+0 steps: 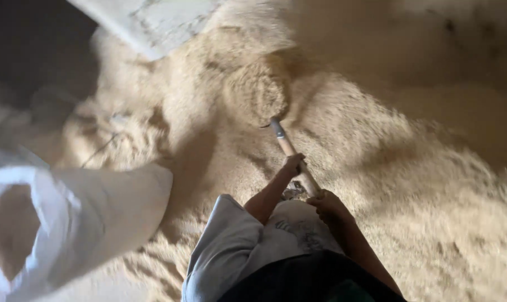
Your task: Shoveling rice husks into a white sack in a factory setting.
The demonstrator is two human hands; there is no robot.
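A shovel with a wooden handle [291,151] points away from me, its blade [259,92] heaped with tan grain and lifted over the big grain pile [432,184]. My left hand [294,164] grips the handle further up. My right hand [326,202] grips the near end of the handle close to my body. Both arms are bare below light sleeves.
A white woven sack [80,218] lies at the lower left, its mouth open and partly filled with grain. A pale slab or board [147,22] leans at the top. Dark floor shows at the upper left. Grain covers most of the ground.
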